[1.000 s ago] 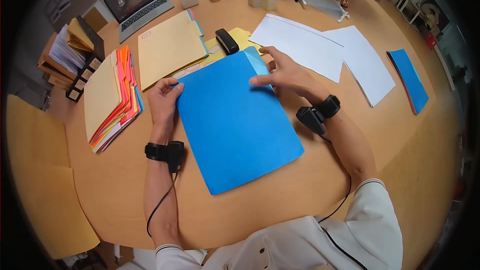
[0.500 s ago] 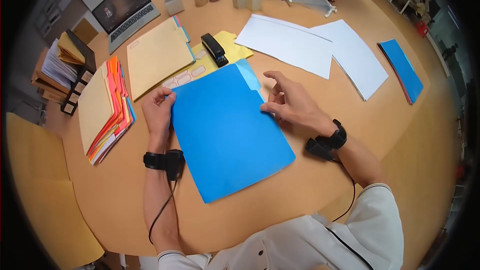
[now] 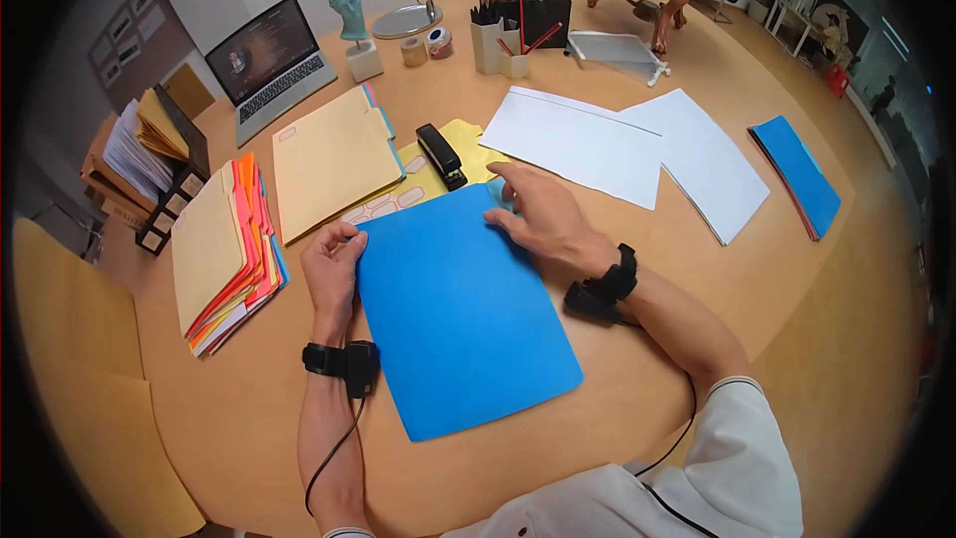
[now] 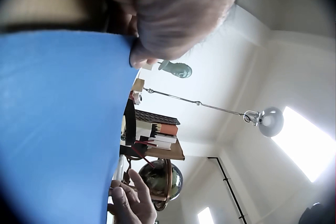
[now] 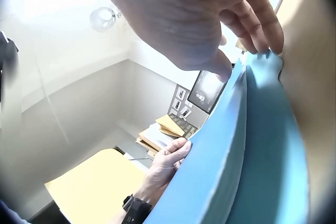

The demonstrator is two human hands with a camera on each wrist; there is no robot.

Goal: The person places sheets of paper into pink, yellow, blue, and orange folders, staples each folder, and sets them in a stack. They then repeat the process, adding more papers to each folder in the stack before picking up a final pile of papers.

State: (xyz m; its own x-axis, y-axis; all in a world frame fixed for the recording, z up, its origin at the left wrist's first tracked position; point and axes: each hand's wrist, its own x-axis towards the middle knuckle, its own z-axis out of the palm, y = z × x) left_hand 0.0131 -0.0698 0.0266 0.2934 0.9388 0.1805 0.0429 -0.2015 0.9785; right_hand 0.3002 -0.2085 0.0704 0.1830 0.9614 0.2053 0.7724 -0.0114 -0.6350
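Note:
A blue folder [image 3: 463, 314] lies in front of the person, with light blue inner sides. At its upper left corner, the left hand [image 3: 333, 269] pinches the edge between thumb and fingers. The right hand [image 3: 548, 219] is at the upper right corner, thumb and index finger spread apart. In the right wrist view, the folder's two leaves stand slightly apart; the fingertips [image 5: 270, 48] touch the tab of the back leaf [image 5: 270, 129], while the thumb is at the top edge of the front leaf [image 5: 210, 155]. A black stapler [image 3: 441, 156] stands beyond the folder on a yellow one.
Colourful folders [image 3: 224, 249] are stacked at the left, near a tan folder [image 3: 334, 164] and a laptop [image 3: 274, 70]. White sheets [image 3: 578, 144] and a narrow blue stack [image 3: 799, 174] lie at the right. Pen holders [image 3: 501, 50] and a bust [image 3: 349, 15] stand farther back.
The right hand has moved from the folder's right edge back to its upper right corner. The left hand keeps its hold on the folder. The head view has tilted upward.

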